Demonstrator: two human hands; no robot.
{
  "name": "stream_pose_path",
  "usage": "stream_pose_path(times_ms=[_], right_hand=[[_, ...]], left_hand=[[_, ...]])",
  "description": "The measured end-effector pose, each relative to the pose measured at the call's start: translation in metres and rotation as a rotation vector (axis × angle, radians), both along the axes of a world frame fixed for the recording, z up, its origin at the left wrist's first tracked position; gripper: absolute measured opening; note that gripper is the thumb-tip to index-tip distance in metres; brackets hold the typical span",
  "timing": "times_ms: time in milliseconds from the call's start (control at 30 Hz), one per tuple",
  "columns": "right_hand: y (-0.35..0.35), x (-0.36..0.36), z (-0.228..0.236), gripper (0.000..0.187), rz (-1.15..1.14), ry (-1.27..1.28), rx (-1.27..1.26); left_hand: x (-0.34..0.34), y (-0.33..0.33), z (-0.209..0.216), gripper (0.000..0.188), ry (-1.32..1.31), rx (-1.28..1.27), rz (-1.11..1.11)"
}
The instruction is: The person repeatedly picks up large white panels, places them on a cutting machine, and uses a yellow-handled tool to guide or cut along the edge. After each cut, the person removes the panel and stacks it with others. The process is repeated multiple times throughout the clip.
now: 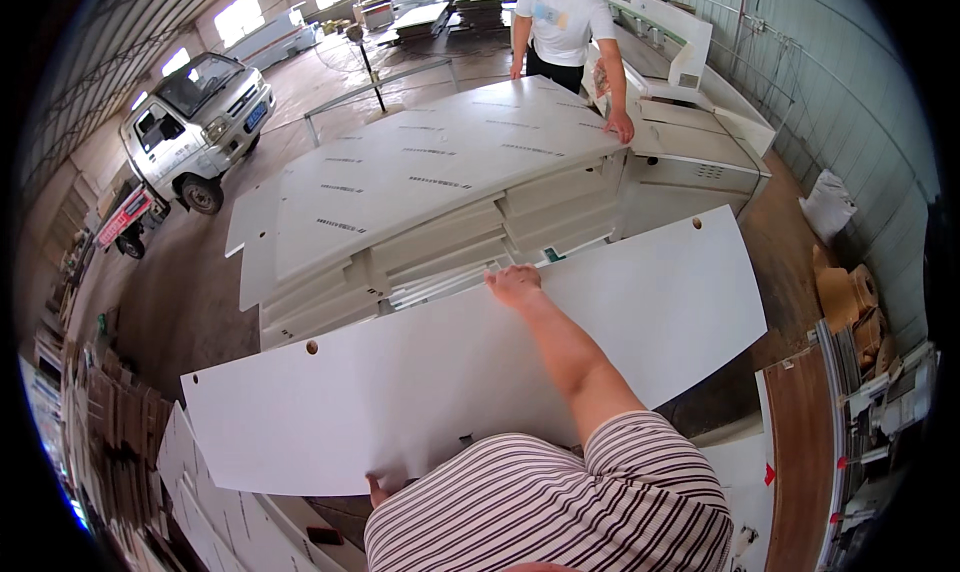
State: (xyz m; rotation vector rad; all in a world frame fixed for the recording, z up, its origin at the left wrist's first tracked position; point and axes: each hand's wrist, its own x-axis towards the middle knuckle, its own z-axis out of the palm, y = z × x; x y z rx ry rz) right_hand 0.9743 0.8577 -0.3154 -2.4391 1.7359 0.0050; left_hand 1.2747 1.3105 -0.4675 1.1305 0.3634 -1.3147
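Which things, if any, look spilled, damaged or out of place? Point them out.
Nothing looks clearly spilled or damaged; the neat round holes in the white panel at the right hand seem deliberate. The one oddity, perhaps, is the white truck at the left, parked indoors on the workshop floor.

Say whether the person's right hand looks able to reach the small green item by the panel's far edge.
Probably yes: the small green item sits close beside the right hand, with nothing visible between them, though that hand would likely have to release the white panel first.
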Motion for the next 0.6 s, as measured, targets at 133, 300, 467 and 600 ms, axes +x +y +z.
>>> stream_pose_path(times_ms=[133, 300, 467, 600], right_hand=[[-0.013, -0.007, 0.008, 0.06, 0.008, -0.012, 0.028], [-0.042, -0.013, -0.004, 0.059, 0.005, -0.034, 0.041], [-0.072, -0.025, -0.027, 0.059, 0.021, -0.002, 0.013], [-0.067, -0.009, 0.0, 0.06, -0.003, -0.041, 0.019]], left_hand=[[-0.01, -0.005, 0.001, 0.073, -0.005, -0.001, 0.029], [-0.022, -0.012, -0.007, 0.073, -0.012, -0.035, 0.036], [-0.054, -0.056, 0.047, 0.078, 0.102, 0.06, 0.171], [-0.062, -0.072, 0.063, 0.077, -0.058, -0.029, 0.246]])
